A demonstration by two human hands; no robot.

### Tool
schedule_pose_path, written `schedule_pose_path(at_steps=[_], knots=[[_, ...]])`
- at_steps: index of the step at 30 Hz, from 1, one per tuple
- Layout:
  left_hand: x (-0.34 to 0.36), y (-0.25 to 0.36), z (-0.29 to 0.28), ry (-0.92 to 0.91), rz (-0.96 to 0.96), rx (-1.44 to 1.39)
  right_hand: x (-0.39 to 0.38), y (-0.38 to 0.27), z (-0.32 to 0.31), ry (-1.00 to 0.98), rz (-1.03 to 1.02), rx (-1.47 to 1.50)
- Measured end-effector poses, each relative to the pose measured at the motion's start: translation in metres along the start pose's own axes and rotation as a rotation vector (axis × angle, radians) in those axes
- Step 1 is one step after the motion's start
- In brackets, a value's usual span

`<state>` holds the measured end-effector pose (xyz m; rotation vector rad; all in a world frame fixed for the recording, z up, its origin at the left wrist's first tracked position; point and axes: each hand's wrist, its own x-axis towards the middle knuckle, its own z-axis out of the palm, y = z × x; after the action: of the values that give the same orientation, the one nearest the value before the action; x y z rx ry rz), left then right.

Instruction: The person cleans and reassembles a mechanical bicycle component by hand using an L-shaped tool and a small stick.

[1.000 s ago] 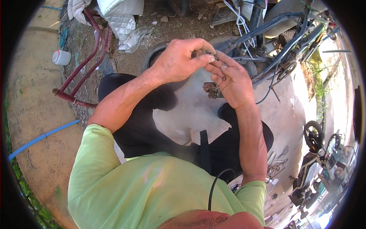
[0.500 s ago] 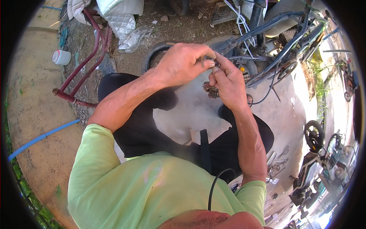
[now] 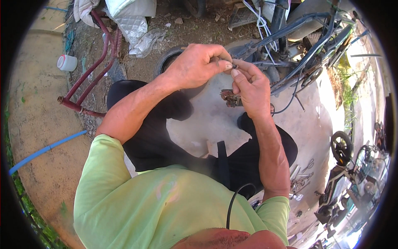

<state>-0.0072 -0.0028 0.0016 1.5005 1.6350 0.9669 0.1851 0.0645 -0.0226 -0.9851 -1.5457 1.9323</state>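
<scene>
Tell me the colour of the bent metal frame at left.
Dark red; the frame shows best in the head view.

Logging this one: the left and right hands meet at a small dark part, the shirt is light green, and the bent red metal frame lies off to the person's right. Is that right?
Not quite. The head view shows the red metal frame to the person's left. Otherwise it stands: left hand and right hand meet at a small dark part; the shirt is light green.

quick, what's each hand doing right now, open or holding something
left hand: closed, holding a small dark part
right hand: closed, pinching the same part
</scene>
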Motion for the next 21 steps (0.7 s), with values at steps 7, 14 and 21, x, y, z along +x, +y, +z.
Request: schedule_pose_path(at_steps=[7, 14, 21], knots=[[0.004, -0.003, 0.01, -0.024, -0.193, -0.237, -0.004, 0.0, 0.006, 0.112, -0.308, -0.349], [0.008, 0.001, 0.014, -0.076, -0.397, -0.506, -0.001, 0.002, 0.004, 0.118, -0.37, -0.456], [0.041, -0.009, 0.004, 0.012, -0.092, -0.062, -0.004, -0.006, 0.007, 0.148, -0.098, -0.255]])
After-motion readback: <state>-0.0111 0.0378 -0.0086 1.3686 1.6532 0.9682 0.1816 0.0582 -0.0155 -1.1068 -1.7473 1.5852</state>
